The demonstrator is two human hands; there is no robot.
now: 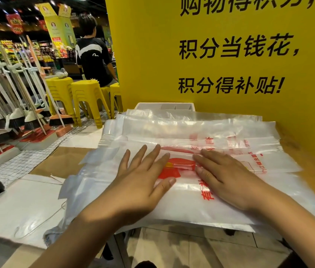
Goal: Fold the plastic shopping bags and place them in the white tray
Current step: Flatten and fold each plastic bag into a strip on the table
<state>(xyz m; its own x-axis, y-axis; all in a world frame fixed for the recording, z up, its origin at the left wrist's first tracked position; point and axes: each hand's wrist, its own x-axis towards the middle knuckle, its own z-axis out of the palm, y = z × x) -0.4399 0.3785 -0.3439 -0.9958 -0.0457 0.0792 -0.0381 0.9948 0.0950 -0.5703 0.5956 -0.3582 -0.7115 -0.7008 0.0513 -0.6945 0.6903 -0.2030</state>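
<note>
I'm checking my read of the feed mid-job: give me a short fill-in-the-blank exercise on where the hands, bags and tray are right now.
1. The left hand and right hand both lie ____ on the top plastic bag.
2. The printing on that bag is ____ in colour.
3. The white tray sits at the far side of the bag pile, against the ____ wall.
4. Folded bags visible in the tray: ____.

Missing words: flat; red; yellow; none

bag pile overlaps white tray, against yellow wall.
</note>
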